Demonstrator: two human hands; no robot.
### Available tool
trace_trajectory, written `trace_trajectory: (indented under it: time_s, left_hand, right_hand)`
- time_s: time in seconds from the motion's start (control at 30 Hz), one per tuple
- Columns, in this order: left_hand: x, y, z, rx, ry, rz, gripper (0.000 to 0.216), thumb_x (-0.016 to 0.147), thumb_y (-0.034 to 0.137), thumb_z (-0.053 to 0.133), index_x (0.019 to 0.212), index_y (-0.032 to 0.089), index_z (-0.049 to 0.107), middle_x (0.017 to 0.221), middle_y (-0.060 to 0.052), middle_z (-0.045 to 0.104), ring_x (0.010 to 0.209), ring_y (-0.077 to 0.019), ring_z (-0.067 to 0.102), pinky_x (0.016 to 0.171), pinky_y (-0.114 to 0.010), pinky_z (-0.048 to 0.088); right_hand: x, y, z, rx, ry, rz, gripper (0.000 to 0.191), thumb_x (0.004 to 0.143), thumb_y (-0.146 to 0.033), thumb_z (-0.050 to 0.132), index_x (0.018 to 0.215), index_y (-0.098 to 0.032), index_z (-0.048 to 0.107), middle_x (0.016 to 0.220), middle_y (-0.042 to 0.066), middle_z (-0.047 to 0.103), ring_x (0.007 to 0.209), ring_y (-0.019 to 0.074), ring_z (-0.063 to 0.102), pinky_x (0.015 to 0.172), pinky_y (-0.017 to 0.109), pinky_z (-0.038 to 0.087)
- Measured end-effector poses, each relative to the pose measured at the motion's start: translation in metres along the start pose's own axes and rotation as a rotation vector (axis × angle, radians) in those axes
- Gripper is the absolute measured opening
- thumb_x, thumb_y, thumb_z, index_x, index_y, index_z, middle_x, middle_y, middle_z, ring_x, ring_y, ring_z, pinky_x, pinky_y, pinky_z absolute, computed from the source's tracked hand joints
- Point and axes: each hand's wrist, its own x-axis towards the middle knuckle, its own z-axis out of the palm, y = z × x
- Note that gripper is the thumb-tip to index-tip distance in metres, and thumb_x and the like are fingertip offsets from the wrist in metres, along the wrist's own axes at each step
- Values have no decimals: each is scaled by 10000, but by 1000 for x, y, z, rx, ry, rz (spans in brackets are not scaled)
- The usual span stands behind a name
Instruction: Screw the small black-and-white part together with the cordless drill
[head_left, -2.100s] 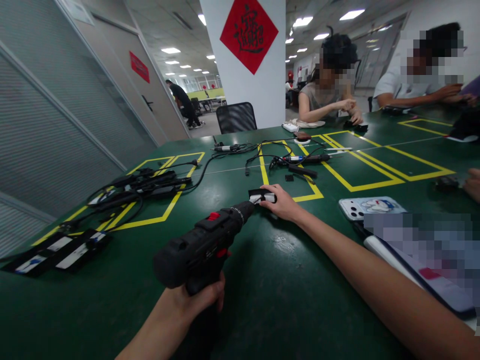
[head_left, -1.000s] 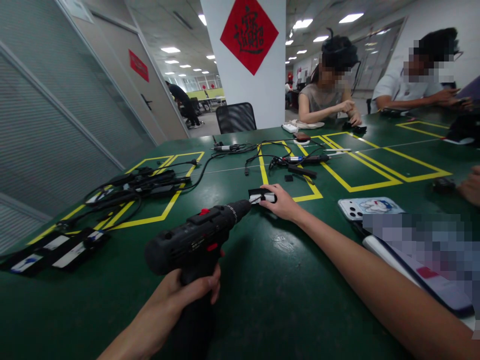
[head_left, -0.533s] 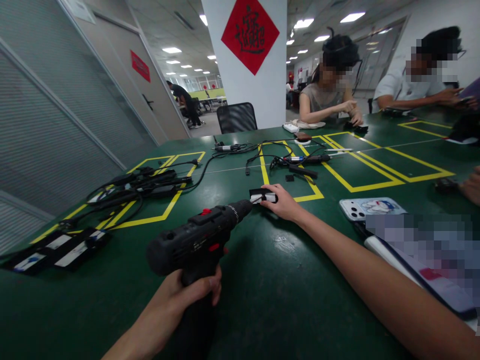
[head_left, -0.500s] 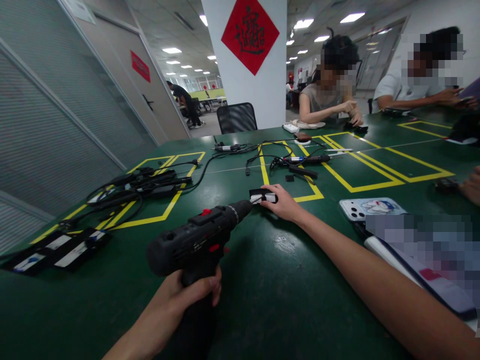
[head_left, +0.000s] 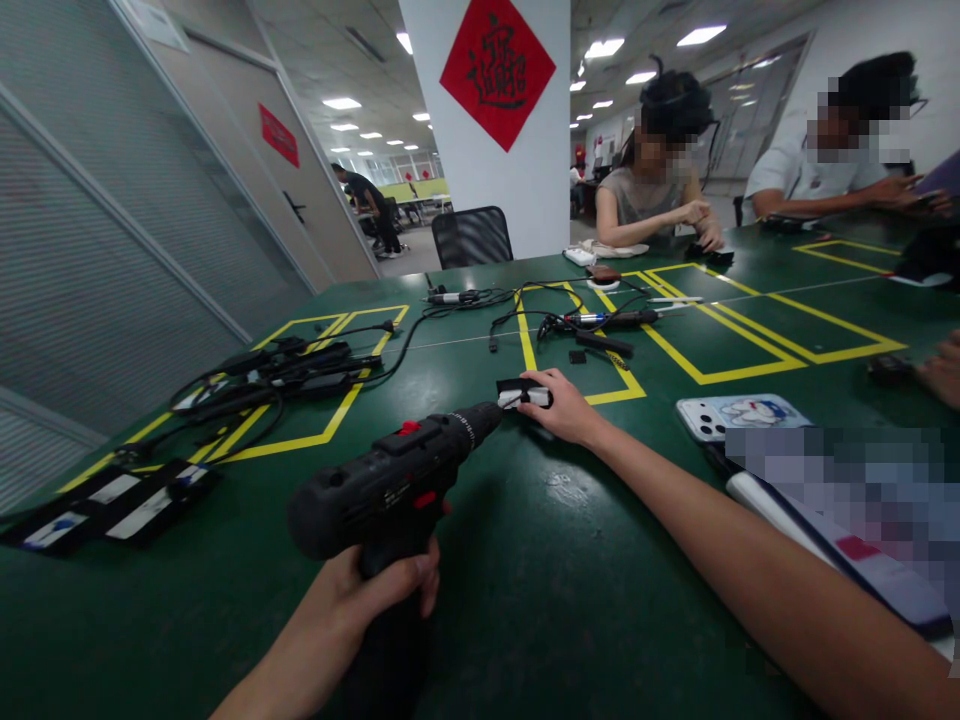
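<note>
1. Gripping black plastic pistol-shaped power drill with red accents [head_left: 375, 485] by its handle in left hand [head_left: 386, 590], over green tabletop [head_left: 592, 610].
2. Aimed forward and right, away from wearer, with long axis diagonal: rear end at lower left, black ridged chuck [head_left: 474, 428] at upper right, handle down.
3. Pinching small white-and-black block [head_left: 513, 386] in right hand [head_left: 559, 402], just past chuck; laid with long axis roughly crosswise.
4. Can't confirm contact between chuck end and block.
5. Also on tabletop: tangled black cables [head_left: 307, 372] to the left, well apart from block.
</note>
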Motion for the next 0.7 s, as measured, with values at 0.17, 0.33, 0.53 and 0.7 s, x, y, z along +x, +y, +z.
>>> trace_trajectory:
  time_s: [0.17,0.33,0.53,0.7]
  left_hand:
    - [0,0,2,-1,15,4,317,780,423,600,973,174,634,656,-9,584,625,-187,530,613,-313,429]
    - [0,-2,1,-1,12,11,303,793,421,595,958,172,646,667,-13,583,633,-188,535,624,-317,438]
    - [-1,-3,0,-17,10,0,286,789,411,624,968,189,633,700,-5,597,637,-182,546,630,-314,446]
    - [-2,-6,-1,-9,-6,6,266,798,418,602,929,188,629,686,-5,596,642,-186,546,627,-314,437]
  right_hand:
    - [0,-1,0,-5,-1,3,499,796,-325,679,1261,-196,553,1138,85,526,1019,203,568,944,341,434]
    - [0,0,0,-11,-4,6,501,799,-332,674,1265,-196,549,1140,85,526,1019,206,568,947,345,433]
    - [1,0,0,-8,-10,-4,507,798,-325,677,1270,-194,545,1143,88,527,1042,209,558,960,342,423]
    - [0,0,0,-5,-16,1,510,800,-324,677,1273,-189,544,1154,93,525,1048,209,556,966,341,418]
